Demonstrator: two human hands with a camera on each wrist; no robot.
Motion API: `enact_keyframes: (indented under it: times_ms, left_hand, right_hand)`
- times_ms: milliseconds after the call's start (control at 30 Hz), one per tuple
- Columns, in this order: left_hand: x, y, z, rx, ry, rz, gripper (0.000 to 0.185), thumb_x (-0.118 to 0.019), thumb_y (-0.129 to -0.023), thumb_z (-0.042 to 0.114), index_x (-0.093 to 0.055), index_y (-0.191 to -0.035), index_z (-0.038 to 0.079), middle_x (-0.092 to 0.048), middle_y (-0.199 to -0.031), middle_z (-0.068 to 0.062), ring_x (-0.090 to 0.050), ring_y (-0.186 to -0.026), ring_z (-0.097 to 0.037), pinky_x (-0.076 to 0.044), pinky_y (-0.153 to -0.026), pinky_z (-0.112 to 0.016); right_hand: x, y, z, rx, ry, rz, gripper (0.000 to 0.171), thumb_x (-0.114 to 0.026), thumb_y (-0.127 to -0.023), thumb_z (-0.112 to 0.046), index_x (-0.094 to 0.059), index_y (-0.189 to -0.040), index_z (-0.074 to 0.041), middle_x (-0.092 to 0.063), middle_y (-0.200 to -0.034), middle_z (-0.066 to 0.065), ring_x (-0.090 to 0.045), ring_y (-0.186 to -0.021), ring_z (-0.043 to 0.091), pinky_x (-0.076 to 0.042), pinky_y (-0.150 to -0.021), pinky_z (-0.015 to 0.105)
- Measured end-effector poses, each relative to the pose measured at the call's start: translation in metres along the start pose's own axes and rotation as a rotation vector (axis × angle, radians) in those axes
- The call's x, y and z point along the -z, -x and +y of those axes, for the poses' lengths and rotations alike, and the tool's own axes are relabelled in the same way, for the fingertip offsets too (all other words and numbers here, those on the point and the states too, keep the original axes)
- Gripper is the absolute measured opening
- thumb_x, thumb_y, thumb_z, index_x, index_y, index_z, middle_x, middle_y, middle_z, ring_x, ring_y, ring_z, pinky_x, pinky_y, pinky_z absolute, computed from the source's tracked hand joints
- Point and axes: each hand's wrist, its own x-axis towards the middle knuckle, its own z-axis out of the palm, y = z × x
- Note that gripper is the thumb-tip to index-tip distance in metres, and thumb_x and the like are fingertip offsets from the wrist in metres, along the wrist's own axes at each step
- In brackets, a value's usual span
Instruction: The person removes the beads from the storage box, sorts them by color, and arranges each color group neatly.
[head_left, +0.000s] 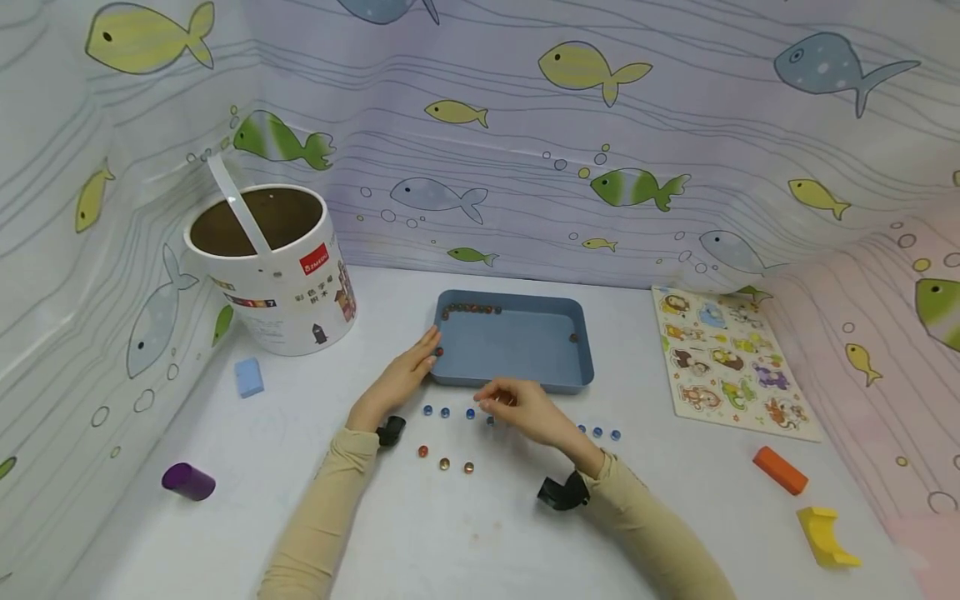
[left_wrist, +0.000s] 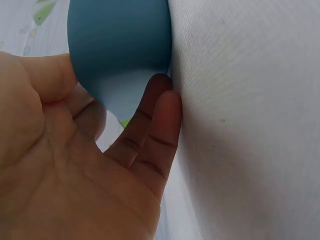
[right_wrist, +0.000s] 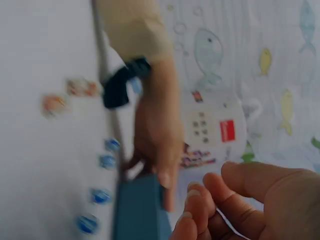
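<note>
Closest in, three amber marbles point(head_left: 445, 464) lie on the table point(head_left: 465, 550) between the forearms. Past them runs a row of blue marbles point(head_left: 470, 413); the right hand point(head_left: 528, 413), fingers bent, hovers over it and hides its middle. Whether those fingertips hold anything, I can't tell. The left hand point(head_left: 399, 379), fingers fairly straight, rests against the near left side of the blue-grey tray point(head_left: 513, 350), ahead of both hands. Small reddish marbles point(head_left: 474, 308) inside, mostly along its far edge, are hard to make out.
</note>
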Motion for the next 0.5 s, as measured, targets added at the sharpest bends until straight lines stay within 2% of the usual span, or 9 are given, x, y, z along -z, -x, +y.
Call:
enact_keyframes:
  times_ms: [100, 233, 400, 500]
  left_hand:
    - [0.001, 0.001, 0.0, -0.003, 0.013, -0.006, 0.051, -0.036, -0.106, 0.021, -0.023, -0.154, 0.008, -0.012, -0.164, -0.006, -0.017, -0.15, -0.032, -0.017, -0.122, -0.052]
    - [0.001, 0.001, 0.0, -0.011, 0.028, -0.014, 0.052, -0.037, -0.106, 0.021, -0.023, -0.154, 0.007, -0.012, -0.164, -0.007, -0.017, -0.15, -0.033, -0.017, -0.122, -0.052]
    - [0.002, 0.002, 0.002, -0.014, 0.023, -0.014, 0.052, -0.037, -0.106, 0.021, -0.024, -0.154, 0.007, -0.013, -0.164, -0.007, -0.018, -0.149, -0.033, -0.018, -0.122, -0.053]
    - [0.003, 0.002, 0.004, -0.013, 0.022, -0.015, 0.052, -0.037, -0.106, 0.022, -0.024, -0.154, 0.007, -0.013, -0.164, -0.007, -0.017, -0.15, -0.033, -0.017, -0.122, -0.054]
  right_hand:
    - [0.015, -0.023, -0.002, -0.024, -0.029, 0.032, 0.027, -0.058, -0.098, -0.022, -0.067, -0.114, -0.002, -0.068, -0.097, 0.022, -0.062, -0.08, 0.033, -0.052, -0.064, 0.029]
    - [0.026, -0.054, -0.004, -0.046, -0.029, 0.047, 0.03, -0.057, -0.099, -0.021, -0.065, -0.119, 0.0, -0.068, -0.104, 0.025, -0.063, -0.088, 0.039, -0.057, -0.074, 0.042]
    - [0.03, -0.09, -0.007, -0.101, -0.017, 0.025, 0.032, -0.057, -0.099, -0.023, -0.064, -0.121, -0.002, -0.067, -0.11, 0.023, -0.064, -0.096, 0.038, -0.056, -0.085, 0.049]
    - [0.028, -0.108, -0.006, -0.131, -0.019, 0.018, 0.031, -0.058, -0.098, -0.023, -0.064, -0.121, -0.003, -0.068, -0.109, 0.019, -0.066, -0.094, 0.032, -0.057, -0.087, 0.046]
